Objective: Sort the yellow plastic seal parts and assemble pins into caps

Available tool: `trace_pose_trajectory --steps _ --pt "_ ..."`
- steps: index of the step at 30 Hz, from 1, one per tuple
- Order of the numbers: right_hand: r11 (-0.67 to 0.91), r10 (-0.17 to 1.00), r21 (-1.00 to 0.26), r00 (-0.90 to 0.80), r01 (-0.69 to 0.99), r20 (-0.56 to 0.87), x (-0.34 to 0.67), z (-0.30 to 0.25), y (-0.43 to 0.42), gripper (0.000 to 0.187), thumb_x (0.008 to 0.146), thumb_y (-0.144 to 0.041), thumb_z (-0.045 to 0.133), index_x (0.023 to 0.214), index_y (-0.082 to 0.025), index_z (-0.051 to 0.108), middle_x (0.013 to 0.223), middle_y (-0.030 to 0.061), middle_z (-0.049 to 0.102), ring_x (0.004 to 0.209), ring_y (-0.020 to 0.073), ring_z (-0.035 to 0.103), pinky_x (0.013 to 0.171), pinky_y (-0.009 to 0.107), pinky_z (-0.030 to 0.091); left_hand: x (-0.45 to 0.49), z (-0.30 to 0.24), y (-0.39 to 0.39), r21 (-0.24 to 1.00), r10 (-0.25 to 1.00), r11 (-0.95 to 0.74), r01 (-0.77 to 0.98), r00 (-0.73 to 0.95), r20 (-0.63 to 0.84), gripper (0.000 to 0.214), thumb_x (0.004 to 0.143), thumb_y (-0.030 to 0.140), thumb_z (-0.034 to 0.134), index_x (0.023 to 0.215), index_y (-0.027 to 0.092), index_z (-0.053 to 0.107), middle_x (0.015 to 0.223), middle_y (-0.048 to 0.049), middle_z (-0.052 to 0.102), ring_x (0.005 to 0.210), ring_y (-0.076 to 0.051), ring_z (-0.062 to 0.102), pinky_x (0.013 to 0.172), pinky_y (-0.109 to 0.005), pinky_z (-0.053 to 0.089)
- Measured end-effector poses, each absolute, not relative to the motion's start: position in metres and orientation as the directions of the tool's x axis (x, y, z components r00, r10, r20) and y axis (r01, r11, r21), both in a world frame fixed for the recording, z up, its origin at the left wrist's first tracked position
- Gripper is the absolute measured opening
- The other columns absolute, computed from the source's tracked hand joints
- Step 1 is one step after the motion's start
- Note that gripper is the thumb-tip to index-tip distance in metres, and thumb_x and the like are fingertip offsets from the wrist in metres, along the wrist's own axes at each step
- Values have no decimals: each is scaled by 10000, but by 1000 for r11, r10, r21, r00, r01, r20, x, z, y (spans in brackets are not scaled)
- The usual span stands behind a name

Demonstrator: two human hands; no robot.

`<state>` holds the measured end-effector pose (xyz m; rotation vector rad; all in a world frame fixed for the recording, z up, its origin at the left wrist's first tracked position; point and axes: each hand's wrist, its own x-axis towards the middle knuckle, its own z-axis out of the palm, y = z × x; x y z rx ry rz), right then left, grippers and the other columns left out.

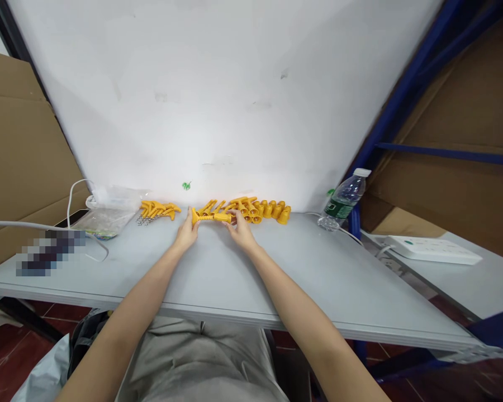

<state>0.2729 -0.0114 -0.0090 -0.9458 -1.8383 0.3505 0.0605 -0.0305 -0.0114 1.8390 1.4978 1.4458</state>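
Both hands hold a long yellow plastic piece (205, 218) level, just above the table's back part. My left hand (186, 231) is closed on its wide, T-shaped end. At the other end, the fingers of my right hand (241, 229) close around a thicker cylindrical part. Between the hands shows a thin, ridged shaft. Behind them lie several yellow parts with stems (212, 206), partly hidden by the held piece. To the right stand yellow cup-shaped parts (272, 210). On the left, a pile of yellow handles (156, 208) has small metal bits (146, 220) at its front.
A clear plastic bag (113, 215) and white cables are at the table's left, near a blurred-out object (50, 254). A water bottle (344, 200) leans at the right. Beyond it, a white power strip (433, 249) rests on another surface. A white panel (235, 111) rises behind.
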Motion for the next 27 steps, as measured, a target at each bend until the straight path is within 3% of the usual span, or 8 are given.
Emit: trace_pose_trajectory --steps 3,8,11,14,16,18,24,27 --pt "640 753 -654 -164 403 637 275 -6 -10 386 849 -417 596 1158 -187 586 1164 136 617 853 217 613 839 420 524 60 -10 -33 720 892 -344 602 -28 450 624 895 279 526 1481 152 353 654 13 612 612 -159 596 734 -284 498" --pt "587 807 -780 -243 218 539 276 -2 -5 544 757 -514 680 1193 -195 625 1169 126 629 880 208 635 842 399 528 57 -7 -34 643 849 -371 670 -35 527 487 892 177 475 1378 181 502 826 -49 660 749 -186 627 813 -316 494" --pt "495 844 -860 -302 123 442 278 3 -8 607 708 -582 704 1162 -184 644 1019 88 679 810 198 652 796 375 534 54 -6 -33 611 831 -382 693 -32 556 412 893 156 465 1288 192 574 874 -61 658 781 -191 628 819 -324 494" --pt "411 890 -902 -268 129 368 278 9 -15 543 699 -674 666 903 -171 688 760 40 668 615 162 616 679 331 524 52 -4 -33 566 804 -424 707 6 595 355 901 165 461 1222 203 609 944 -70 655 777 -183 620 821 -328 496" --pt "358 918 -923 -237 142 319 275 13 -21 583 708 -756 586 670 -176 622 615 22 612 502 135 557 576 294 484 52 -3 -33 545 782 -455 704 23 623 340 905 172 459 1208 209 609 998 -73 648 760 -170 611 808 -325 501" --pt "306 938 -942 -213 141 273 271 17 -25 649 715 -818 500 565 -188 542 526 11 560 434 117 510 504 270 434 52 -2 -33 536 771 -471 701 32 636 336 905 168 456 1204 209 604 1017 -72 636 742 -157 601 786 -314 503" --pt "168 973 -976 -181 139 142 268 28 -33 692 795 -812 381 624 -170 577 530 33 590 383 108 508 444 256 390 55 -2 -34 523 759 -483 702 39 649 337 902 143 436 1197 203 588 1007 -66 621 762 -152 593 802 -310 499" --pt "166 953 -980 -272 105 133 276 34 -34 571 744 -732 589 837 -170 627 804 69 709 527 137 638 519 254 458 55 -2 -34 523 757 -469 712 19 653 336 901 141 424 1186 208 589 991 -67 624 844 -179 598 827 -319 497"
